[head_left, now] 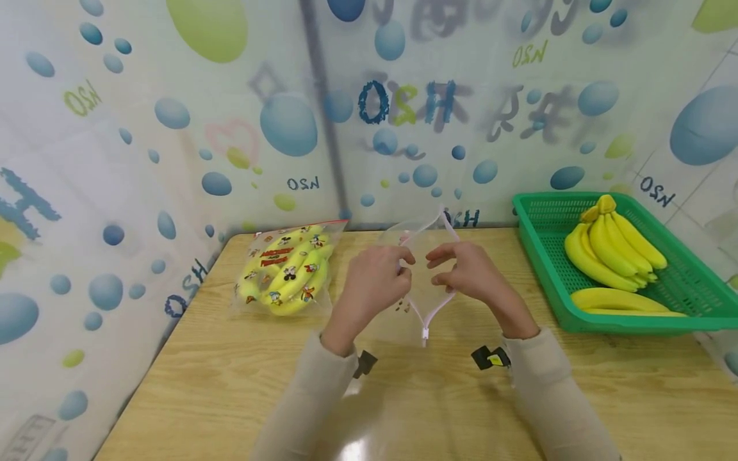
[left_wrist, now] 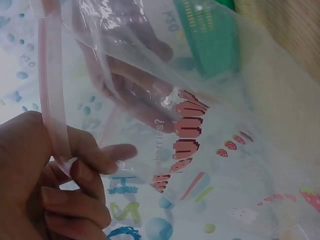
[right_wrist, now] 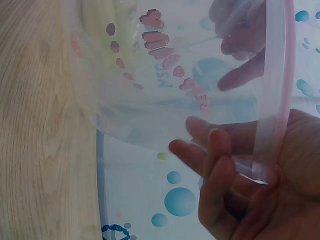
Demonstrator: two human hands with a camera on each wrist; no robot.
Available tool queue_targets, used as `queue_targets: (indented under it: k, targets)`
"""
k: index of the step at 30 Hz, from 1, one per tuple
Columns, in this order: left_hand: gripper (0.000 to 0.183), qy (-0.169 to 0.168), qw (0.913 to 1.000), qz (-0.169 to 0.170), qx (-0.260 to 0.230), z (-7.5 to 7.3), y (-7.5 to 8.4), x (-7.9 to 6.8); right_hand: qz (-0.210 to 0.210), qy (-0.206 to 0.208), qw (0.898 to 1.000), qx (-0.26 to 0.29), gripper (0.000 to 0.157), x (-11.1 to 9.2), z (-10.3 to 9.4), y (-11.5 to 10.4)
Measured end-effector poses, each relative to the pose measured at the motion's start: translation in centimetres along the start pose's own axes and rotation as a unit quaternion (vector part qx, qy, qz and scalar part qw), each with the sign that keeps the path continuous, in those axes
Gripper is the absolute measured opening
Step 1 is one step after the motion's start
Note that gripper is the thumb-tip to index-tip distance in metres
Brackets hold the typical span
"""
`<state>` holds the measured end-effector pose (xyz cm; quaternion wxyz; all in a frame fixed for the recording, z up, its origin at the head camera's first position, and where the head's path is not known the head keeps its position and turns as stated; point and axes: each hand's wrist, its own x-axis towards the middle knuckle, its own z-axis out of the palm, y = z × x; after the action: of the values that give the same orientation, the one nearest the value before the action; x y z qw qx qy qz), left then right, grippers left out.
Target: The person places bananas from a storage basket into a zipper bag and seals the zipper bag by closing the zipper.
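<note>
One edge of the rim is gripped by the left hand [head_left: 377,275], the opposite by the right hand [head_left: 469,272], fingers bent, and the clear zip bag [left_wrist: 230,165] gapes between them, left of the green basket [head_left: 544,275]. Inside the basket lie bananas [head_left: 617,246]; farthest left of it, a printed bag [head_left: 274,257] holds more.
</note>
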<state>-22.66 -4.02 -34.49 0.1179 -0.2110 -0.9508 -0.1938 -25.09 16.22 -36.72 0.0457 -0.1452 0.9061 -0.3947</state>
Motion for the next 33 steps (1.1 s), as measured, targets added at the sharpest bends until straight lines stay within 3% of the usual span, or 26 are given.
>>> queue_targets:
  k: [3, 6, 8, 12, 16, 21, 26, 30, 33]
  targets:
    - [0.023, 0.017, 0.9982, 0.000, 0.057, -0.2, 0.3, -0.3, 0.001, -0.014, 1.000, -0.028, 0.048, -0.1, -0.2, 0.0]
    - [0.004, 0.039, 0.9908, 0.007, 0.130, -0.7, 0.4, -0.8, -0.011, -0.022, 0.998, -0.057, 0.053, -0.3, -0.4, -0.1]
    - [0.016, 0.049, 0.9844, 0.012, 0.169, -1.1, 0.5, -1.1, -0.025, -0.023, 0.997, -0.074, 0.055, -0.5, -0.6, -0.2]
    - [0.022, 0.055, 0.9758, 0.005, 0.211, -2.3, 0.8, -1.7, -0.026, -0.028, 0.994, -0.101, 0.055, -0.9, -1.2, -0.1]
    - [0.024, 0.061, 0.9740, 0.005, 0.218, -3.3, 0.8, -2.1, 0.003, -0.044, 0.993, -0.111, 0.058, -1.5, -1.8, -0.4]
    - [0.020, 0.098, 0.9722, 0.032, 0.210, -4.1, 0.9, -2.5, 0.014, -0.060, 0.990, -0.127, 0.061, -2.3, -2.7, -1.1]
    - [0.054, 0.156, 0.9645, 0.067, 0.202, -4.2, 0.5, -2.6, -0.013, -0.047, 0.990, -0.133, 0.063, -2.7, -3.1, -1.5]
    - [0.033, 0.164, 0.9637, 0.060, 0.202, -3.7, 0.3, -2.5, -0.039, -0.028, 0.991, -0.125, 0.074, -2.5, -2.7, -1.6]
    - [0.019, 0.141, 0.9666, 0.028, 0.212, -3.2, 0.3, -2.4, -0.047, -0.015, 0.992, -0.118, 0.081, -2.4, -2.2, -1.8]
